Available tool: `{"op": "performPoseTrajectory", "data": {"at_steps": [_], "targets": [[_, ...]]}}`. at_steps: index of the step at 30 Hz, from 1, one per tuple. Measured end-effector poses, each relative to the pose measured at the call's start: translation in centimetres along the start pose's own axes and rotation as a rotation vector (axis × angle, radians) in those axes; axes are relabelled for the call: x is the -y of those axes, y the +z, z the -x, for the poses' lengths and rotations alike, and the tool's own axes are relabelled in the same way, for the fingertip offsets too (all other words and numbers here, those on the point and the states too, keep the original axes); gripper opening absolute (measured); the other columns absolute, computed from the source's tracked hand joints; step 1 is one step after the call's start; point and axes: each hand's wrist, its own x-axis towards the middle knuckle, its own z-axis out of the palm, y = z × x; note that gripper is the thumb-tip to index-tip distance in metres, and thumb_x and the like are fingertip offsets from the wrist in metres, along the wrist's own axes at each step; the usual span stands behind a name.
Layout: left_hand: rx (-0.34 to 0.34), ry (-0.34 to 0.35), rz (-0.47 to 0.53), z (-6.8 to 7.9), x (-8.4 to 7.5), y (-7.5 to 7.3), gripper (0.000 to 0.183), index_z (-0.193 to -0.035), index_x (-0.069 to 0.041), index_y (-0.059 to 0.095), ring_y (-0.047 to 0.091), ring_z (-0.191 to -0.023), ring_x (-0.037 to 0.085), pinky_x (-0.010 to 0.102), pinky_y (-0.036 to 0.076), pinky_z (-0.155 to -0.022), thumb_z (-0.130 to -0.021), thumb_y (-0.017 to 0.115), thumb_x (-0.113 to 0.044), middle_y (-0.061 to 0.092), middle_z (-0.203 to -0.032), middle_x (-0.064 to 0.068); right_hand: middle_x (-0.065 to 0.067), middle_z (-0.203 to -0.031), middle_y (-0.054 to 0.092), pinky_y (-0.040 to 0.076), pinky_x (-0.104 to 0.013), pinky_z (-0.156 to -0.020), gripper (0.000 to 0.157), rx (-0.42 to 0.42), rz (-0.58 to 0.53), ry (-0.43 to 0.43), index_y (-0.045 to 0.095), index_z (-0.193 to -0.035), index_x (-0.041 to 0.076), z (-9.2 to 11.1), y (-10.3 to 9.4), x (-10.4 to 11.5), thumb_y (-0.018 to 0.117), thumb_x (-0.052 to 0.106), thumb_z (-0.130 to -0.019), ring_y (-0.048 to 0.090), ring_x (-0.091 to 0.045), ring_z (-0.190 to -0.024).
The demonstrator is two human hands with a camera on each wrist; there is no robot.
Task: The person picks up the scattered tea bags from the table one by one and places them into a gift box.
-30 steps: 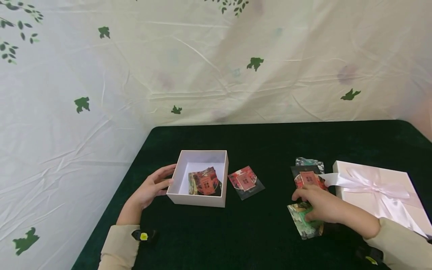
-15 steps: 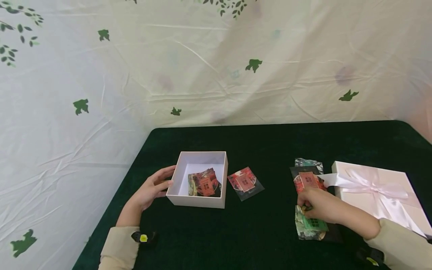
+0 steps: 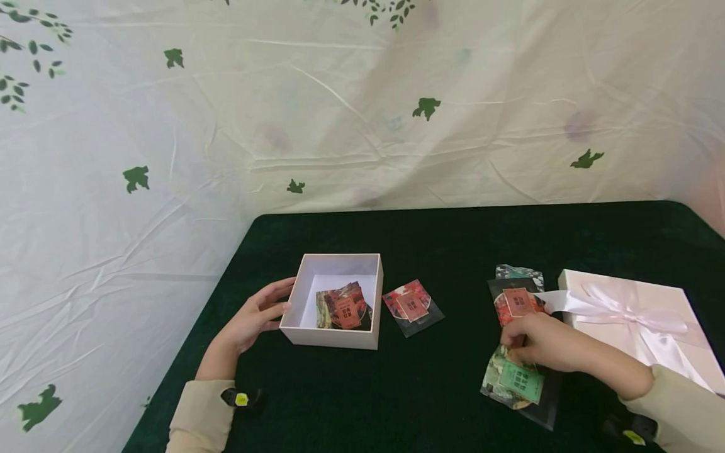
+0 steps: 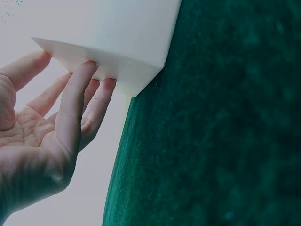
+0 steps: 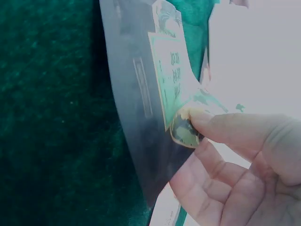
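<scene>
My left hand [image 3: 256, 318] rests its fingertips against the outer left wall of a white open box [image 3: 334, 338]; the left wrist view shows the fingers nearly straight on the box [image 4: 117, 56]. Inside the box lie several flat packets [image 3: 347, 311] with red labels. My right hand [image 3: 546, 343] pinches the top edge of a flat packet with a green label [image 3: 521, 380], thumb against fingers. In the right wrist view this green-labelled packet [image 5: 164, 80] has a dark back and is tilted. Beyond the hand lies a red-labelled packet [image 3: 517, 303], partly hidden by it.
One red-labelled packet [image 3: 413, 306] lies right of the box. Another packet with a grey-green pattern [image 3: 519, 273] lies under the far one. A pale pink lid [image 3: 612, 296] with a ribbon bow [image 3: 634, 318] lies at the right. Dark green cloth [image 3: 396, 390] covers the table.
My right hand has gone from reaching over the green-labelled packet to pinching its top edge. The packet has turned and its dark back shows more. My left hand and the box stay put.
</scene>
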Motion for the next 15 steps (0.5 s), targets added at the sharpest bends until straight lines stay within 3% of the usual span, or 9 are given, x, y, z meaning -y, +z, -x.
{"op": "performPoseTrajectory", "data": {"at_steps": [11,15], "targets": [[-0.007,-0.008,0.000,0.07,0.05,-0.04,0.058,-0.146,-0.016,0.034,0.041,-0.131,0.040,0.054,0.046,-0.096,-0.095,0.058,-0.024,0.031,-0.153,0.014,0.002,-0.083,0.058,0.047,-0.023,-0.054,0.013,0.011,-0.197,-0.037,0.064,-0.099,0.007,0.13,-0.47,-0.20,0.064,0.009,-0.086,0.052,-0.006,-0.064],[-0.006,-0.006,-0.001,0.08,0.08,-0.01,0.057,-0.147,-0.016,0.034,0.041,-0.130,0.040,0.054,0.046,-0.096,-0.095,0.058,-0.023,0.031,-0.153,0.014,-0.003,-0.088,0.061,0.049,-0.024,-0.053,0.017,-0.010,-0.256,-0.003,0.064,-0.103,0.003,0.09,-0.52,0.08,0.062,0.008,-0.087,0.055,-0.009,-0.065]]}}
